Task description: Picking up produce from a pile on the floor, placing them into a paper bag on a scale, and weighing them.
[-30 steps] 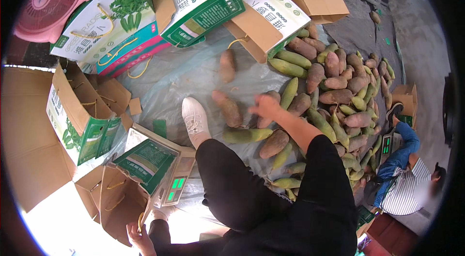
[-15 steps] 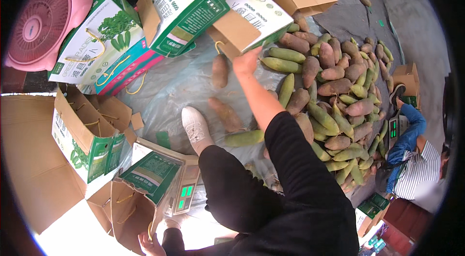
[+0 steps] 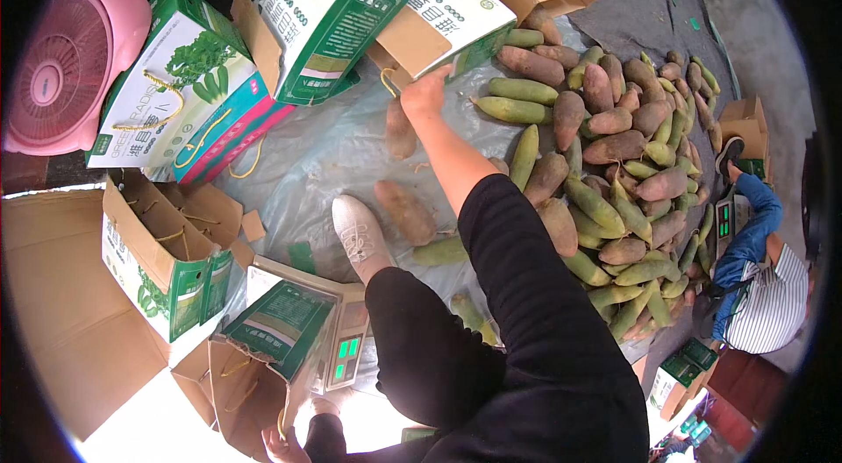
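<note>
My left hand (image 3: 285,445), at the lower left edge, closes on the rim of an open carton (image 3: 250,388) beside its yellow rope handle. That carton rests on a scale (image 3: 349,349) with a lit green display. Farther out, my bare right hand (image 3: 424,96) grips the near lower edge of a white-and-green carton (image 3: 452,3), whose brown flap hangs open. Its thumb side is partly hidden. Close to this hand lie a soil-covered radish (image 3: 401,130) and a pale green radish (image 3: 514,110).
A large pile of green and soil-brown radishes (image 3: 614,174) spreads to the right. More cartons (image 3: 329,16) and a pink fan (image 3: 79,60) stand at the upper left. My white shoe (image 3: 358,235) is on the plastic sheet. Another person (image 3: 763,296) crouches at the far right.
The view has shifted slightly. My right hand and the carton it grips are a little farther left and away relative to the radishes. My left hand stays at its carton.
</note>
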`<act>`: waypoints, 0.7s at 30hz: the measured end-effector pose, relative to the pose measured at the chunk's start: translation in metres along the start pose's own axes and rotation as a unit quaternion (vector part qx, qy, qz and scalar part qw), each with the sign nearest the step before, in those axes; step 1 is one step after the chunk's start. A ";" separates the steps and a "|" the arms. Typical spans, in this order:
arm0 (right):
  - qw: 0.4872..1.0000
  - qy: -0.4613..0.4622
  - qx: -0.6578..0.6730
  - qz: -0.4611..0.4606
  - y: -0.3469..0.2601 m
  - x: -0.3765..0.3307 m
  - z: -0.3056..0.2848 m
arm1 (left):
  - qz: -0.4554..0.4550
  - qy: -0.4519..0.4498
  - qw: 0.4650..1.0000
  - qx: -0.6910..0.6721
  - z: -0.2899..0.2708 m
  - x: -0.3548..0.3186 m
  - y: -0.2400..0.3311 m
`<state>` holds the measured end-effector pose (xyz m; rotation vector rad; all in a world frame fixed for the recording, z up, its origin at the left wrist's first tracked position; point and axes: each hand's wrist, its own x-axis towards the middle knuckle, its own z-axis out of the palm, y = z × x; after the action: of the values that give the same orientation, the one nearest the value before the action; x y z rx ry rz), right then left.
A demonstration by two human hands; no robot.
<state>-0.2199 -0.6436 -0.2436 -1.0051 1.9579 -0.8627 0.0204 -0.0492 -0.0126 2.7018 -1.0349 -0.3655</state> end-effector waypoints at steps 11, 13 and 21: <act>0.998 -0.059 0.030 -0.014 0.031 -0.030 0.046 | -0.004 -0.006 1.000 -0.026 0.004 -0.001 0.003; 0.994 -0.048 0.030 -0.091 0.048 0.006 0.041 | -0.006 -0.017 0.997 -0.078 0.010 -0.002 -0.001; 0.994 -0.006 -0.012 -0.110 0.091 0.007 0.041 | -0.005 -0.015 1.000 -0.001 0.005 -0.001 0.023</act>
<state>-0.2194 -0.6168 -0.3399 -1.2544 1.8746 -0.9515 0.0042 -0.0657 -0.0107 2.7078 -1.0292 -0.4086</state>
